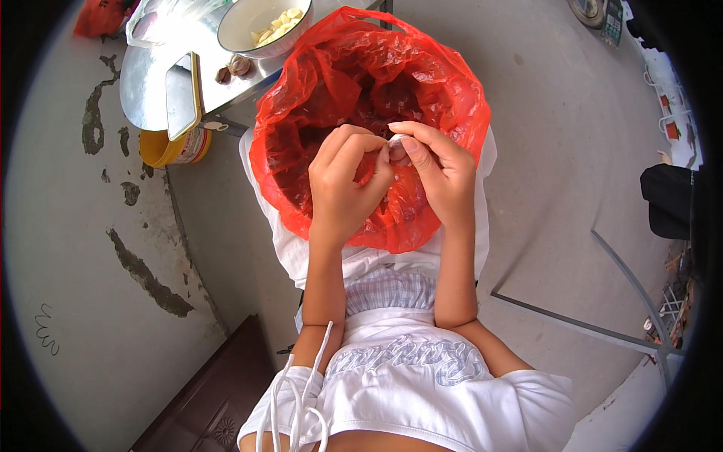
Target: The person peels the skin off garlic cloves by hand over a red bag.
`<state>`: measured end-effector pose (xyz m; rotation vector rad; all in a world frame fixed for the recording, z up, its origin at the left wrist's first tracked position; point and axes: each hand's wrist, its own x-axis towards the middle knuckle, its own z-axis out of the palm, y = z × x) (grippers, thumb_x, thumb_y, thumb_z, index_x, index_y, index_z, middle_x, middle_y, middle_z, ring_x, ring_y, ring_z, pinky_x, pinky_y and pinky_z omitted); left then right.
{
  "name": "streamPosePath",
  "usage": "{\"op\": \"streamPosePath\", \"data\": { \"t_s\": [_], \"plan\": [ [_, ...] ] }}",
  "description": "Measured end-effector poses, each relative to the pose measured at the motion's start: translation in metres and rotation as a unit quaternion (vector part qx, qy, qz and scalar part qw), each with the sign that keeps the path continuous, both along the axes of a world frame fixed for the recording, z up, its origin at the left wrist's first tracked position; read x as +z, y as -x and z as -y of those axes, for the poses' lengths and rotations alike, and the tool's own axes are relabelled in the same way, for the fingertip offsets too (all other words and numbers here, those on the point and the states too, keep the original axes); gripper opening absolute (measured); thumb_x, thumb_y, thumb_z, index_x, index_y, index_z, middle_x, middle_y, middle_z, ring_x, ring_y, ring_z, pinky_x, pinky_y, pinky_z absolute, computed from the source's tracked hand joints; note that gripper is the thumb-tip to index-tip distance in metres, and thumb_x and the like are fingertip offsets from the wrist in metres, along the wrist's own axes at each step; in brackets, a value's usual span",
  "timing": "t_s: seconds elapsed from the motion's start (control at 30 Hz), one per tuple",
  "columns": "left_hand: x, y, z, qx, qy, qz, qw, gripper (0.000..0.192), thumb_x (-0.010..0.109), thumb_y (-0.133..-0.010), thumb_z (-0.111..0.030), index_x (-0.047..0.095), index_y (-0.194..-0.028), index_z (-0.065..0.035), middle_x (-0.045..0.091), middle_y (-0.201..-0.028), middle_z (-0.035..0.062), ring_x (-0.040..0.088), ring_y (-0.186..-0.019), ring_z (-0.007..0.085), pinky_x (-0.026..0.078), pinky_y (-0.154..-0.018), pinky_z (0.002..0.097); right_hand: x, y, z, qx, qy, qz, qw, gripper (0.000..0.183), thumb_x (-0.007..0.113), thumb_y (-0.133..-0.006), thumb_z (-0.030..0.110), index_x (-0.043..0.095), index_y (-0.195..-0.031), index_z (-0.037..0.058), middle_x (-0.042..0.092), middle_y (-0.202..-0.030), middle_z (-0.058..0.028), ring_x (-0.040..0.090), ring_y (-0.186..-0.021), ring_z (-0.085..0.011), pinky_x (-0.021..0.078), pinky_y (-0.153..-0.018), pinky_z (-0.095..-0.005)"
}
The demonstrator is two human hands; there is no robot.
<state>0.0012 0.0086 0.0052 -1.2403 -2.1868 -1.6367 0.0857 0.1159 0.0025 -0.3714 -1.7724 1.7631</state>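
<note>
A small garlic clove with papery skin (pixel 398 148) is held above a container lined with a red plastic bag (pixel 460 85). My right hand (pixel 443 164) grips the clove between thumb and fingers. On its other side, the thumb and forefinger of my left hand (pixel 350 169) pinch at the skin. Bits of papery skin lie inside the red bag. At the upper left, a white bowl (pixel 237 28) with a dark rim holds peeled garlic cloves (pixel 278 26) on a metal table. Unpeeled garlic (pixel 240 65) rests on the table beside the bowl.
A smartphone (pixel 183 99) lies at the edge of the metal table (pixel 138 93), near a clear plastic bag (pixel 169 20). A yellow tub (pixel 172 148) stands below the table. White cloth (pixel 282 248) surrounds the lined container. A grey metal frame (pixel 565 322) is at the right.
</note>
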Motion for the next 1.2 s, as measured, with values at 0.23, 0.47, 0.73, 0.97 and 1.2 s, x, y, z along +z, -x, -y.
{"op": "streamPosePath", "data": {
  "t_s": [0.23,0.47,0.73,0.97,1.2],
  "plan": [
    [0.0059,-0.0015,0.0008,-0.027,-0.012,0.083,0.996,0.01,0.065,-0.075,0.008,0.061,-0.082,0.0013,0.06,-0.078,0.0092,0.059,-0.07,0.0196,0.048,-0.064,0.0294,-0.0038,-0.0018,-0.0059,0.042,0.069,-0.002,0.997,0.018,0.058,-0.095,0.01,0.066,-0.106,-0.0008,0.066,-0.09,-0.0046,0.062,-0.079,-0.0101,0.0515,-0.075,-0.0237],
    [-0.0009,0.0022,0.0059,-0.033,-0.067,0.194,0.978,0.006,0.061,-0.081,0.006,0.064,-0.086,0.0025,0.063,-0.083,0.0089,0.059,-0.072,0.0174,0.047,-0.067,0.0275,-0.0089,-0.0008,-0.0068,0.054,0.124,-0.031,0.99,0.02,0.056,-0.096,0.011,0.065,-0.11,-0.0009,0.066,-0.094,-0.0051,0.062,-0.084,-0.0111,0.0514,-0.078,-0.0251],
    [0.0021,0.0031,0.0038,-0.028,-0.016,0.115,0.993,0.012,0.063,-0.083,0.004,0.067,-0.094,0.0023,0.063,-0.086,0.009,0.06,-0.072,0.0155,0.048,-0.065,0.0263,-0.0079,0.0015,-0.0055,0.034,0.111,-0.035,0.993,0.022,0.055,-0.097,0.011,0.065,-0.113,0.0001,0.064,-0.094,-0.0045,0.061,-0.085,-0.0106,0.0507,-0.077,-0.0242],
    [0.005,0.0019,0.0048,-0.056,0.019,0.092,0.994,0.012,0.066,-0.081,0.003,0.066,-0.093,0.0015,0.062,-0.082,0.009,0.06,-0.069,0.0183,0.048,-0.062,0.0277,-0.0075,0.0041,-0.0045,0.012,0.042,-0.022,0.999,0.021,0.053,-0.098,0.011,0.066,-0.111,0.0002,0.061,-0.09,-0.0033,0.059,-0.082,-0.0104,0.0499,-0.074,-0.0241],
    [0.0042,0.0019,0.0043,-0.043,0.027,0.075,0.996,0.012,0.067,-0.079,0.004,0.065,-0.091,0.0008,0.06,-0.078,0.009,0.059,-0.068,0.0206,0.047,-0.06,0.0299,-0.0075,0.0055,-0.0031,0.005,0.002,-0.014,1.0,0.02,0.053,-0.097,0.009,0.066,-0.109,0.0006,0.061,-0.088,-0.0039,0.058,-0.08,-0.0106,0.0485,-0.072,-0.0239]
  ]
}}
